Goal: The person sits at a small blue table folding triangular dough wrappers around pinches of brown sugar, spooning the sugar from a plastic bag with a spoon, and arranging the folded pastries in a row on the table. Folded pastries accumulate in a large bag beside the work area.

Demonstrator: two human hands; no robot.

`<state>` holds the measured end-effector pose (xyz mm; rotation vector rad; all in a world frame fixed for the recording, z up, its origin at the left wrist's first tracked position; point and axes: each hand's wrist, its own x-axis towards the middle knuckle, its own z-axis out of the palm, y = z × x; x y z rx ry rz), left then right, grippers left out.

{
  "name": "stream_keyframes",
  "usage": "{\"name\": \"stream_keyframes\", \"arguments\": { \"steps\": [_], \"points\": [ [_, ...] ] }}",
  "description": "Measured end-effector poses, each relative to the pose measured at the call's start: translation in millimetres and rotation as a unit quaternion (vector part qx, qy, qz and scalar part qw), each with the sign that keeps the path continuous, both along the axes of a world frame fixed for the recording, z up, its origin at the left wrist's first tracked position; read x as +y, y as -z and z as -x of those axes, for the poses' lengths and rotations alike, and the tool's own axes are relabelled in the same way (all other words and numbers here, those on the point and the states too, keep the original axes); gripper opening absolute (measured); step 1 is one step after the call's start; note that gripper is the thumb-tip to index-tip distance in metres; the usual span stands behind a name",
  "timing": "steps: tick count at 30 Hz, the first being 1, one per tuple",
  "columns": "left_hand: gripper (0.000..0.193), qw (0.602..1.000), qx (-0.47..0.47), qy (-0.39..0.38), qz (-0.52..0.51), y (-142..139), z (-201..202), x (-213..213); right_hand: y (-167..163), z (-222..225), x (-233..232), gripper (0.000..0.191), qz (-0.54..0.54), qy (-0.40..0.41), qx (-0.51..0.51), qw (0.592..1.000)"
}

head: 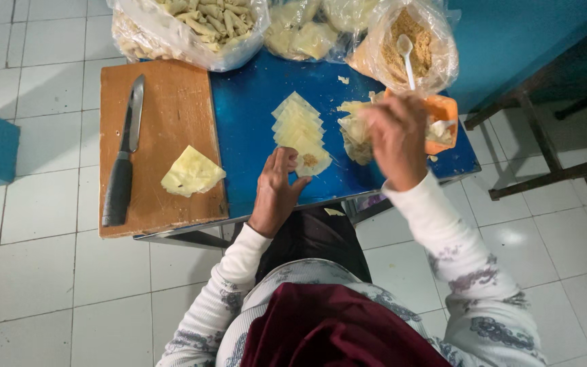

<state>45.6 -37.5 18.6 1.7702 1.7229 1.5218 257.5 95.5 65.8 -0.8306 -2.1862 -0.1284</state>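
The left hand [276,187] is resting low on the blue table [253,102], fingers loosely curled and gripping nothing, its fingertips [287,158] sitting right against the near end of a row of pale yellow wrapper squares [299,129]. The nearest square [310,162] is carrying a small dab of brown filling, and the hand is touching its edge.

Over on the other side, the right hand [397,139] is hovering above the table and pinching the handle of a white plastic spoon [405,58]. The spoon's bowl is pointing up and away, sitting over the open clear bag of brown crumbly filling [419,37]. Just beneath this hand, a loose heap of crumpled wrappers [356,132] is lying on the table, and an orange container [443,115] is peeking out just beside the knuckles.

Off to the left, a wooden cutting board [171,109] is lying on the table, carrying a black-handled knife [122,156] along its far side and a small stack of wrappers [191,173] near its front corner. Along the back edge, a clear bag of rolled, finger-shaped pieces [205,24] is sitting beside another bag of pale folded sheets [307,34]. White tiled floor [35,272] is showing all around.
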Motion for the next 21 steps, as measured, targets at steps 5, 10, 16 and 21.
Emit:
{"name": "stream_keyframes", "arguments": {
  "steps": [5,10,16,21],
  "points": [
    [0.053,1.000,0.017,0.008,0.012,0.2,-0.2,-0.3,22.7,23.9,-42.4,0.019,0.151,-0.064,-0.028,0.986],
    [0.053,1.000,0.011,0.009,0.025,-0.6,-1.1,-1.8,28.0,28.5,-46.5,0.019,0.166,-0.049,0.002,0.985],
    [0.054,0.999,0.029,0.015,0.030,0.1,-0.2,-0.8,30.3,32.2,-48.8,0.023,0.204,-0.061,0.040,0.976],
    [0.058,0.998,0.059,0.019,0.004,0.9,1.0,-0.1,28.1,37.2,-48.5,0.021,0.181,-0.054,0.025,0.982]
  ]
}}
